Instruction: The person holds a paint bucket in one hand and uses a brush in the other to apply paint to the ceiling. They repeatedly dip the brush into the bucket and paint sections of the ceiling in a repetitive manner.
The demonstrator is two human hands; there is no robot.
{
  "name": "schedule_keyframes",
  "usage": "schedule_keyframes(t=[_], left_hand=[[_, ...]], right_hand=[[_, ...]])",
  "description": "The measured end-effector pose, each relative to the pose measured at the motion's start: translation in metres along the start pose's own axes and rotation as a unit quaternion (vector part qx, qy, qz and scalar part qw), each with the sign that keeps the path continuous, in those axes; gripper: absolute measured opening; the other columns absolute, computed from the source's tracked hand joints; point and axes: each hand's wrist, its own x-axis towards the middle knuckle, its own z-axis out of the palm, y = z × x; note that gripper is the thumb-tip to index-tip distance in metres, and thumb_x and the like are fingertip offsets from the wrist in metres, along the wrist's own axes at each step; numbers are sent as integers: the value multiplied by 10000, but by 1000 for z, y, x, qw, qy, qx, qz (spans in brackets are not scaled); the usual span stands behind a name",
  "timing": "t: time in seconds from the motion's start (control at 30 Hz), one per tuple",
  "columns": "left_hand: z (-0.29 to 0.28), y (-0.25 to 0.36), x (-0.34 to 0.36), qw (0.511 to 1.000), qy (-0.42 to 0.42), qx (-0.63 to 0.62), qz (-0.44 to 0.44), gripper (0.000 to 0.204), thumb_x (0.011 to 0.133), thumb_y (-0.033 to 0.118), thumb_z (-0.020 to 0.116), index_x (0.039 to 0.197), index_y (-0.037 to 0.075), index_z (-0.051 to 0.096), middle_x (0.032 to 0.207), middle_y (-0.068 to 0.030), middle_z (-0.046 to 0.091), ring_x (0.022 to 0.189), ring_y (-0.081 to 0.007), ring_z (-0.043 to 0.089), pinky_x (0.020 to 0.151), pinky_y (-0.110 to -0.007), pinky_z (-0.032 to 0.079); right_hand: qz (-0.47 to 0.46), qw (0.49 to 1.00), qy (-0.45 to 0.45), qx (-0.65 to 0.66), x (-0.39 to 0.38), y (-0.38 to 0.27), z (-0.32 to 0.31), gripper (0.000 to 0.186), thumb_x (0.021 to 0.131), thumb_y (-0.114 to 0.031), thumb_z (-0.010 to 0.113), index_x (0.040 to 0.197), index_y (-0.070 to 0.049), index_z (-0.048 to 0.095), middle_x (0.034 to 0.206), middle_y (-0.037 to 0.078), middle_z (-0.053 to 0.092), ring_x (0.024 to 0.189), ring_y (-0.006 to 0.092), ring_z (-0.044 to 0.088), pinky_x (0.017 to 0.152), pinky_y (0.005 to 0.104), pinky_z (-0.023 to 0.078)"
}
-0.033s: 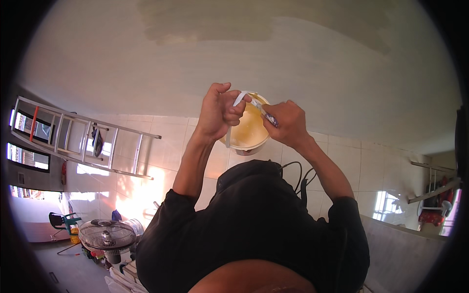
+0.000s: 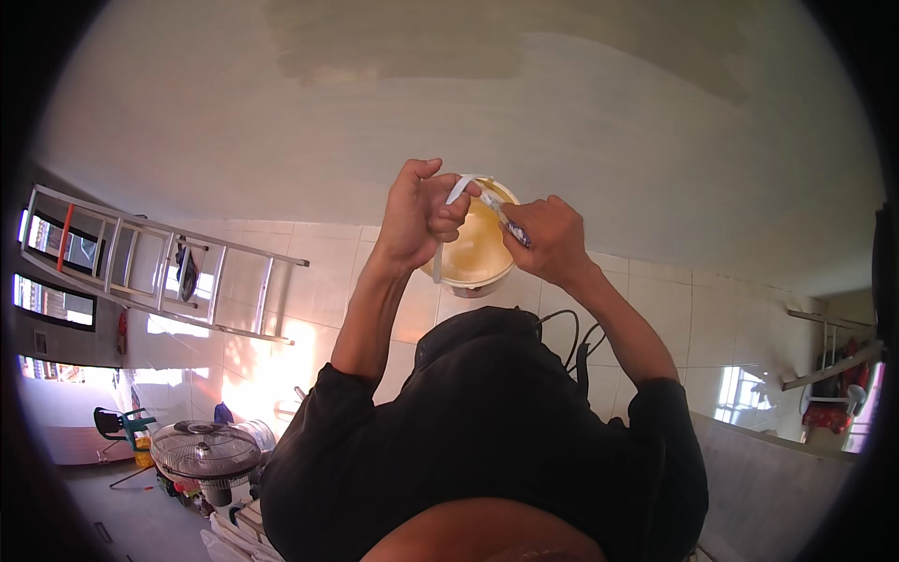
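In front of me is a round bucket (image 2: pixel 478 248) with a cream-yellow inside and a pale rim. My left hand (image 2: pixel 424 217) has its fingers curled round a flat white strip (image 2: pixel 437 262), which looks like the bucket's handle. The strip loops up over the fingers, and the thumb sticks out above. My right hand (image 2: pixel 552 239) grips a slim tool (image 2: pixel 517 231) with a white-and-blue handle, slanting over the bucket's mouth. The tool's far end comes close to my left fingertips; its kind cannot be made out. The bucket's right rim is partly hidden by my right hand.
A wall (image 2: pixel 449 122) with darker grey-green patches rises ahead. At the left are an aluminium ladder (image 2: pixel 215 286), a fan (image 2: pixel 206 454) and a dark green chair (image 2: pixel 122 423). Pale tiles (image 2: pixel 646 309) lie below; a wooden frame (image 2: pixel 833 361) stands far right.
My right hand has shifted very slightly left with the tool. My left hand and the bucket stay as they were.
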Motion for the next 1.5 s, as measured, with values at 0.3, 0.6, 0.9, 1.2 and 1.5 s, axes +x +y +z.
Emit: schedule_keyframes(t=[0.3, 0.6, 0.9, 1.2, 1.5], left_hand=[[-1, 2, 4, 1000, -19, 10, 18, 649, 920, 560, 403, 1045, -46, 597, 670, 54, 370, 519, -26, 224, 447, -183, 197], [-1, 1, 2, 999, -34, 10, 31, 652, 922, 568, 394, 1042, -41, 597, 668, 61, 360, 513, -23, 220, 450, -180, 200], [-1, -1, -2, 1000, -16, 11, 15, 639, 928, 553, 384, 1036, -40, 596, 660, 60, 348, 518, -31, 209, 453, -196, 191], [-1, -1, 0, 999, -13, 26, 30, 642, 926, 557, 379, 1028, -37, 601, 652, 66, 330, 518, -31, 206, 452, -196, 186], [1, 3, 4, 999, -25, 17, 31, 639, 923, 553, 385, 1037, -37, 600, 658, 71, 343, 515, -20, 223, 451, -183, 185]], right_hand=[[250, 944, -76, 203, 0, -16, 2, 234, 758, -186, 765, 893, 4, 745, 691, 110, 693, 556, 214, 633, 577, 324, 491], [333, 856, -85, 385, -3, -12, 12, 279, 789, -245, 796, 924, -4, 764, 670, 99, 693, 571, 135, 610, 584, 273, 481], [39, 998, 33, 40, 1, 2, 6, 159, 748, -153, 759, 878, -65, 733, 674, 77, 670, 557, 264, 602, 565, 377, 467], [71, 994, 47, 67, -2, -9, 4, 158, 766, -169, 767, 874, -57, 740, 649, 79, 656, 521, 234, 574, 547, 343, 453], [325, 851, -103, 399, 0, -14, 4, 241, 823, -185, 773, 951, 18, 761, 743, 84, 732, 647, 75, 618, 595, 266, 477]])
